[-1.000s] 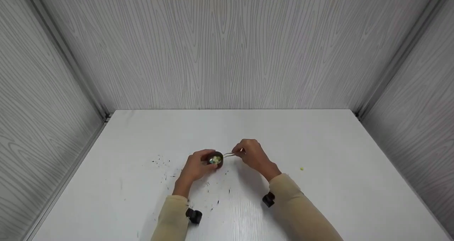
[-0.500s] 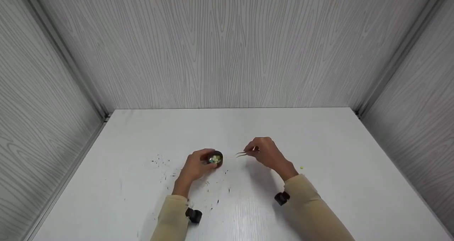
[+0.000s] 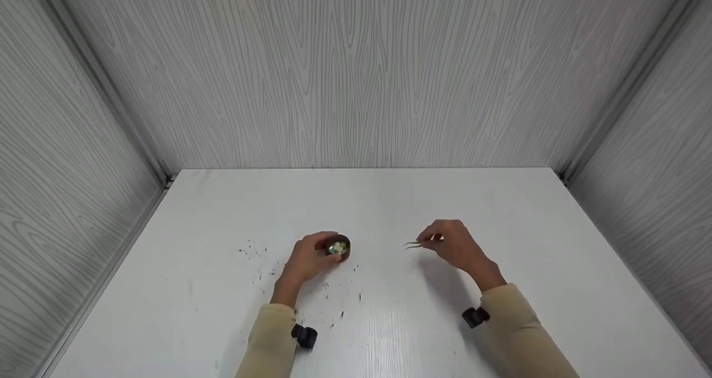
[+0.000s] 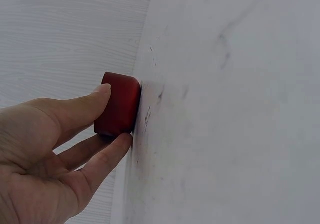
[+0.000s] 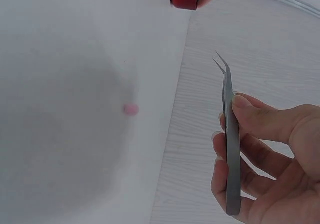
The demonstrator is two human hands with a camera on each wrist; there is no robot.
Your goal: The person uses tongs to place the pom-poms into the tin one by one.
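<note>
My left hand [image 3: 306, 260] grips a small round cup, its thumb on one side and fingers on the other. In the left wrist view this cup [image 4: 121, 104] shows a smooth dark red wall and sits at the table surface. Several small pale yellow-green pieces [image 3: 338, 248] lie inside, seen in the head view. To the right of the cup, my right hand [image 3: 459, 249] pinches metal tweezers [image 5: 232, 144] with bent, pointed tips. The tips stand slightly apart with nothing between them, pointing left toward the cup.
Dark specks [image 3: 253, 251] are scattered on the white table [image 3: 367, 200] left of and below the cup. A blurred pink spot [image 5: 131, 109] shows in the right wrist view. Wood-grain panels [image 3: 356, 78] enclose the table at the back and sides.
My right hand has drawn the tweezers away from the cup to the right. Its forearm now covers where a small yellow piece showed earlier. The left hand and cup stay in place.
</note>
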